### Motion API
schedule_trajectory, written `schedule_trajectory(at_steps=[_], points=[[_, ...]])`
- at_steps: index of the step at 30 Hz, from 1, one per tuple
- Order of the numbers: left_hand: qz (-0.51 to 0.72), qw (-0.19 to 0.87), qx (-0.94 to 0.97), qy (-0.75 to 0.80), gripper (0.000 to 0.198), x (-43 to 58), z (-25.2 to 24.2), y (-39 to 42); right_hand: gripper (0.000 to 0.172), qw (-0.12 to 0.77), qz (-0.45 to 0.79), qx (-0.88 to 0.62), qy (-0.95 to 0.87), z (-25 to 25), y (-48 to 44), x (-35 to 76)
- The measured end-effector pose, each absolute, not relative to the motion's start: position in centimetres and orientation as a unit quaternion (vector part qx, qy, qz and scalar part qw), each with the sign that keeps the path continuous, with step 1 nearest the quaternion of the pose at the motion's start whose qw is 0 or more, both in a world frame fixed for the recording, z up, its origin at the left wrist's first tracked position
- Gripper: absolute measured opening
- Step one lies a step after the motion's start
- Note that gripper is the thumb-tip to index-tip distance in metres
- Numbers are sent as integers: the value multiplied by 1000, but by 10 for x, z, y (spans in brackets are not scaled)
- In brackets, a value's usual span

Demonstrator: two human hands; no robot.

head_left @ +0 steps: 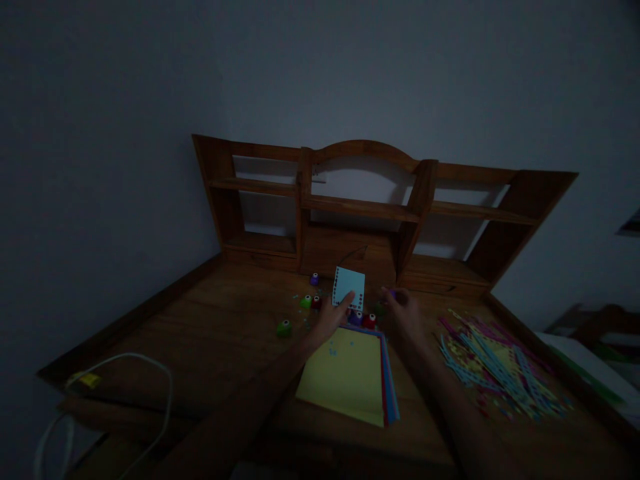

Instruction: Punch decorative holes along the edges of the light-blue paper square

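Note:
My left hand (336, 317) holds a small light blue paper sheet (349, 287), thumb on its front near the lower edge. Dark punched holes run along the sheet's left and bottom edges. To the right of the sheet, my right hand (404, 308) has its fingers closed on a small purple thing, which looks like a craft punch (393, 294) and is mostly hidden. Around my left hand stand more small craft punches with white tops: a green one (285, 328), a red one (369, 321) and another purple one (314, 279).
Below my hands lies a stack of coloured paper with a yellow sheet (345, 377) on top and tiny blue bits on it. Punched paper strips (500, 363) are heaped at right. A wooden shelf unit (360, 210) stands behind. At left hangs a white cable (167, 393).

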State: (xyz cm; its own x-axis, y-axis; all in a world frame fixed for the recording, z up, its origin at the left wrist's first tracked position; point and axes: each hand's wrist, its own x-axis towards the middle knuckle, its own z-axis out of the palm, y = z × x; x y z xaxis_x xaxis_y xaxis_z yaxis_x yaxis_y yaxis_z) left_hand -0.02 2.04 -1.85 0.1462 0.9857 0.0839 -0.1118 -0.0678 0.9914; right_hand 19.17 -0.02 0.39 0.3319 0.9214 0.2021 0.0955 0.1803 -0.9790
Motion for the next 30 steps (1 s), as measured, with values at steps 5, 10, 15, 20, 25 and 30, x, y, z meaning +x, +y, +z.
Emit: schedule_trajectory(at_steps=[5, 10, 15, 20, 25, 30], points=[[509, 537, 527, 417, 48, 0, -21, 23, 46, 502, 119, -670, -534, 2, 3, 209], [509, 525, 546, 408, 47, -1, -20, 21, 44, 389, 70, -704, -590, -14, 11, 227], [509, 534, 531, 416, 49, 1, -24, 24, 45, 320, 95, -730, -596, -25, 17, 232], [508, 537, 541, 401, 48, 2, -27, 25, 45, 315, 92, -737, -591, -28, 18, 233], [498, 543, 545, 398, 47, 1, -22, 22, 41, 341, 97, -714, -604, -30, 19, 234], [448, 532, 609, 380, 43, 4, -22, 13, 45, 326, 90, -720, -606, -30, 22, 238]])
